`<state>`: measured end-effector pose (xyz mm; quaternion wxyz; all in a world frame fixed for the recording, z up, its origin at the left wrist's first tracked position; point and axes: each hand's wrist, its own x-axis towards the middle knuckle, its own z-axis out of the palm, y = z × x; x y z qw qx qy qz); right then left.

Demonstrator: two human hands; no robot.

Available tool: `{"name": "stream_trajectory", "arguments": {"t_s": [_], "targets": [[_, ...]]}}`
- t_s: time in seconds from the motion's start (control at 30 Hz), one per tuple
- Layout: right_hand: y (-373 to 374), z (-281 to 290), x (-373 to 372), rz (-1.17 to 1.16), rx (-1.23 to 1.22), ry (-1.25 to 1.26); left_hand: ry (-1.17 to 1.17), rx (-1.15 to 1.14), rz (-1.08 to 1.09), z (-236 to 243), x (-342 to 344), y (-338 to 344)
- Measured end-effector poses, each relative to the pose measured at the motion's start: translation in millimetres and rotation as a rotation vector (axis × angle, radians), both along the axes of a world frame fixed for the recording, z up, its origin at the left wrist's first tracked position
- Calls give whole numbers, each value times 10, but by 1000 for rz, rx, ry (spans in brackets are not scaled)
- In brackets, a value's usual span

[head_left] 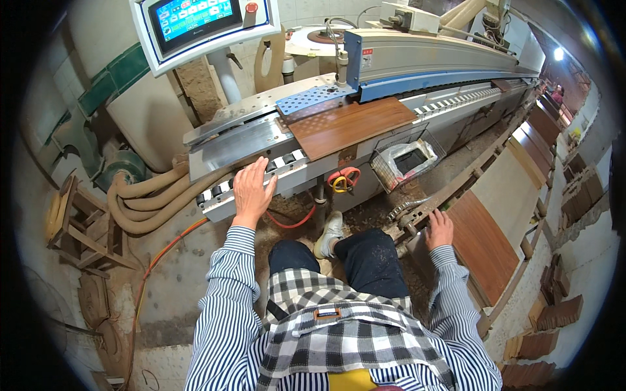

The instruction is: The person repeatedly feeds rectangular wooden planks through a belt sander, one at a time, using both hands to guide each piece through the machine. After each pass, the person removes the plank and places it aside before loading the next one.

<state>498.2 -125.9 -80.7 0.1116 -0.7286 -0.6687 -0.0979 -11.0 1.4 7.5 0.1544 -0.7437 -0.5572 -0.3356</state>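
A reddish-brown wood panel [355, 128] lies on the infeed of a long edge banding machine [437, 55], its far side partly under a blue perforated plate [313, 99]. My left hand [253, 193] hovers over or rests on the machine's near roller rail [225, 189], fingers stretched out and holding nothing; whether it touches is unclear. At my right side, my right hand [439, 231] is beside another brown panel [481, 244] on a low roller conveyor. Its fingers are slightly bent and apart, with nothing in them. I cannot tell whether they touch the panel's edge.
A control screen [195, 19] with a red button stands at the upper left. Below the machine hang a wire basket [407, 163] and red-handled tool [343, 179]. Hoses [140, 202] and a wooden stool [85, 228] are at left. Panel stacks [561, 313] line the right wall.
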Motion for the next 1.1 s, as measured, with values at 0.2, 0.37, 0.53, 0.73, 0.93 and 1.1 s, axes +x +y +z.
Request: {"name": "stream_trajectory", "arguments": {"t_s": [0.2, 0.37, 0.53, 0.73, 0.93, 1.1], "targets": [[-74, -141, 297, 2, -40, -56, -17, 0, -3, 2, 30, 8], [-406, -326, 235, 23, 187, -37, -4, 10, -4, 16, 23, 5], [-841, -189, -53, -86, 239, 343, -21, 0, -11, 2, 18, 18], [-1120, -372, 389, -827, 397, 1874, -26, -27, 5, 16, 0, -13], [-1217, -790, 734, -823, 591, 1984, -17, -6, -10, 1, 32, 28], [-1107, -470, 351, -850, 536, 2024, -26, -12, -4, -24, -24, 0]]}}
